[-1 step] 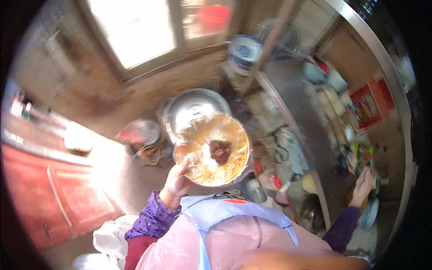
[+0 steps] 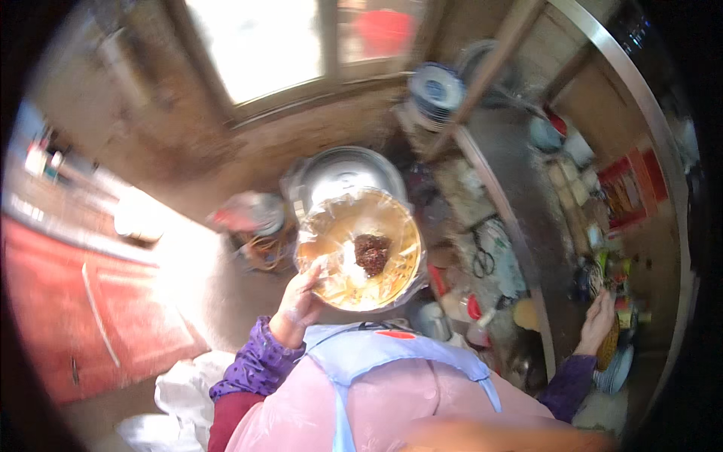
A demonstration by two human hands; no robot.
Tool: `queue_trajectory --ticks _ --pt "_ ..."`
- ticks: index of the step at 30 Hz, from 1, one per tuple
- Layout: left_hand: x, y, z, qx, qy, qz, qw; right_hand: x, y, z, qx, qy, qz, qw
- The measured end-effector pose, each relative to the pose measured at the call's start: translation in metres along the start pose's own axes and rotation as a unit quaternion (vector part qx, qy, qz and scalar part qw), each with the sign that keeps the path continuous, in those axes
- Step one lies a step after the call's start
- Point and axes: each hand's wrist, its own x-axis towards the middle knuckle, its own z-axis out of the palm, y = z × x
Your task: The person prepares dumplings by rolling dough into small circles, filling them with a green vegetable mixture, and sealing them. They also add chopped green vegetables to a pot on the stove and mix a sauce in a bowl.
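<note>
The head camera looks steeply downward from above the wearer's chest, angled somewhat forward. The apron (image 2: 407,352) lies close beneath the lens, toward the lower edge. The plate (image 2: 403,226) sits near, around mid-frame; the window (image 2: 256,53) stands farther off, at the top. The fisheye lens (dark corners mark its rim) bends the metal strip (image 2: 602,38) at right. Motion blur appears to soften the outer zone.

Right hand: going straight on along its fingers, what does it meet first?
Probably the small green item just ahead of the right hand. Blur and unclear depth mean the dark item beside it could come first.
</note>
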Motion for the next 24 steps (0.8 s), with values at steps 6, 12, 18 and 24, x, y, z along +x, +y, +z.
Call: queue_trajectory --ticks 6,12,18,24 --pt "-0.132 0.126 -0.126 0.041 0.191 0.099 0.976 -0.27 0.131 0.326 -0.178 -0.413 0.119 0.885" --pt "-0.252 0.228 -0.222 -0.081 0.257 0.31 0.912 -0.497 0.153 0.553 -0.207 -0.721 0.089 0.655" --pt "-0.289 0.323 -0.304 -0.099 0.266 0.429 0.858 -0.622 0.223 0.688 -0.208 -0.863 -0.054 0.458" --pt "-0.309 0.489 -0.403 -0.127 0.299 0.476 0.817 -0.777 0.243 0.852 -0.15 -0.876 -0.23 0.397"
